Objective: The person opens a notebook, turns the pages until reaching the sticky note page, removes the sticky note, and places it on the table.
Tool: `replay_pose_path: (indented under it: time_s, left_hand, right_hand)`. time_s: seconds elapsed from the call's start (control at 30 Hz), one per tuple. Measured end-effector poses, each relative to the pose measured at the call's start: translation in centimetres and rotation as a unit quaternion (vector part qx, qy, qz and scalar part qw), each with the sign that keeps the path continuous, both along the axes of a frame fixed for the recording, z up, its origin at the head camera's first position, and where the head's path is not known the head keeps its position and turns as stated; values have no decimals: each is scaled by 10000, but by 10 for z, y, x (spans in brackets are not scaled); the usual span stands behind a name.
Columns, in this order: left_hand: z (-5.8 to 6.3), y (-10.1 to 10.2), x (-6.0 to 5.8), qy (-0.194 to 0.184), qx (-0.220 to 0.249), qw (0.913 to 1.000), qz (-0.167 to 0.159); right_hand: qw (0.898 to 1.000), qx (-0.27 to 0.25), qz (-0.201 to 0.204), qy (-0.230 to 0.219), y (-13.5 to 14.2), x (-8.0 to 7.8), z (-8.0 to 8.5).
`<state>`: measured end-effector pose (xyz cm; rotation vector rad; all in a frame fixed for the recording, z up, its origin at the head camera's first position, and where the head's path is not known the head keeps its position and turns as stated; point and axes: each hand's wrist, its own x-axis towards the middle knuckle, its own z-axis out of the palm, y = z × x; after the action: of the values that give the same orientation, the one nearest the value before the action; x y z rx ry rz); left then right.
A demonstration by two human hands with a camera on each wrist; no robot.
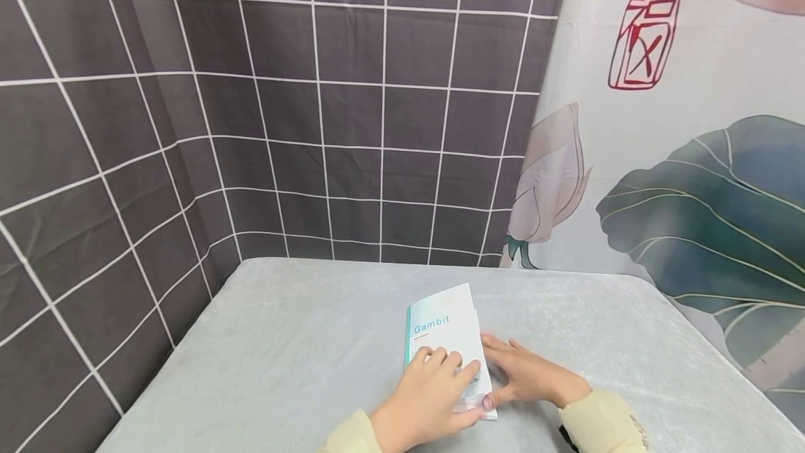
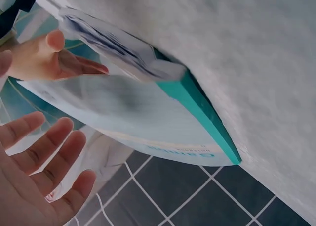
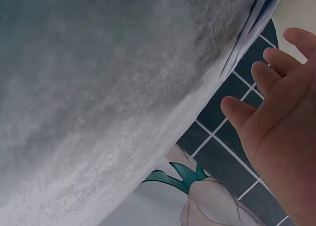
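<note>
- Notebook "Gambit" on table, teal spine on the left, cover bowed up.
- Left hand over cover, fingers spread, slightly bent, gripping nothing; contact unclear.
- Right hand beside page edge, fingers loosely extended, thumb near bottom corner; no grip seen, touch unclear.

L sleeve, bottom ctr of head view: plain pale cream. R sleeve, bottom R: same cream, sm. dark marks at outer edge, blk strap-like bit underneath. My L hand & R hand: bare.
</note>
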<state>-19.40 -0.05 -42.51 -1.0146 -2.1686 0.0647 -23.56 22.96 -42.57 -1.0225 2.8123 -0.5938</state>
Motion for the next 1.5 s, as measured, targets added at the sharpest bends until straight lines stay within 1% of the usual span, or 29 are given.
replay_pose_path:
  time_s: [0.13, 0.23, 0.3, 0.47, 0.6, 0.7, 0.83, 1.0, 1.13, 1.23, 1.4, 1.5]
  left_hand:
    - [-3, 4, 1, 147, -6, 9998, -114]
    - [-4, 6, 1, 230, -19, 9996, -151]
    - [-4, 6, 1, 182, -117, 9997, -132]
    - [-1, 6, 3, 146, -355, 9993, -8]
    - [0, 6, 3, 235, -222, 9995, 10]
    - [0, 5, 3, 192, -120, 9997, -14]
    - [0, 4, 3, 169, -46, 9998, -24]
    - [0, 0, 3, 262, 87, 9996, -46]
    - [4, -6, 3, 183, 274, 9994, -54]
    - [7, -11, 3, 61, 543, 9985, -18]
    - [12, -20, 2, -132, 1099, 9939, 25]
    - [13, -26, 2, -311, 1375, 9900, 28]
  right_hand:
    - [9999, 58, 81, -62, -2, 1, -2]
    - [9999, 82, 128, -28, -3, 1, -5]
    - [9998, 120, 181, 40, -3, 0, -7]
    - [9997, 172, 195, 15, -2, -1, -10]
    - [9996, 223, 86, -173, -3, 0, -7]
    - [9992, 279, -4, -296, -4, 0, -6]
    - [9990, 326, -14, -309, -4, 0, -6]
    - [9987, 346, 8, -372, -5, 1, -6]
    - [9983, 393, 33, -427, -6, 3, -5]
    - [9980, 444, 54, -457, -6, 4, -4]
    - [9976, 467, 45, -507, -6, 3, -5]
    - [9971, 476, 13, -598, -7, 3, -5]
